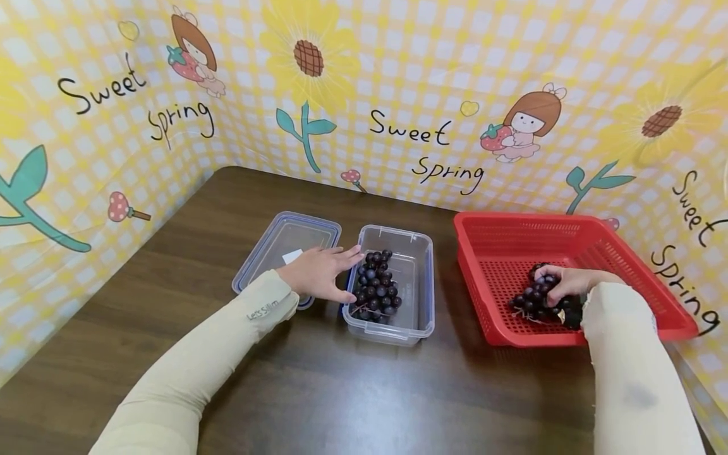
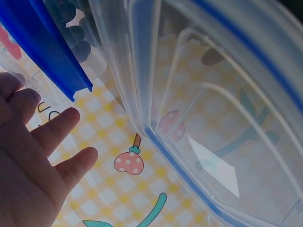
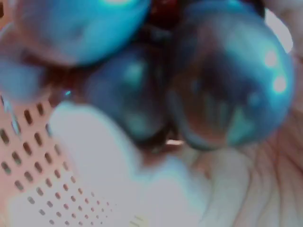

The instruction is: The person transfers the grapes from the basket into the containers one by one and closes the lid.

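— So, starting big: what's under the right hand (image 1: 569, 285)?

— The red basket (image 1: 625, 253), light perforated plastic, stiff enough to stay put on the surface (image 1: 318, 392). That hand is down inside it, fingers curled over a bunch of dark grapes (image 1: 537, 300), which lies under and just left of the palm.

— And the left hand (image 1: 318, 273)?

— Fingers straight, flat, holding nothing, fingertips touching the near-left rim of the clear container (image 1: 418, 278). A second bunch of grapes (image 1: 376, 285) sits in it just right of the fingertips; the blue-rimmed lid (image 1: 273, 246) lies under and beyond the hand.

— How would the bunch in the basket handle?

— I'd judge it soft and easily bruised, moderately heavy for its size, skins smooth and a bit slippery; single grapes could drop off. Best taken by cupping from beneath or by the stem, which the pictures don't show clearly, rather than squeezing.
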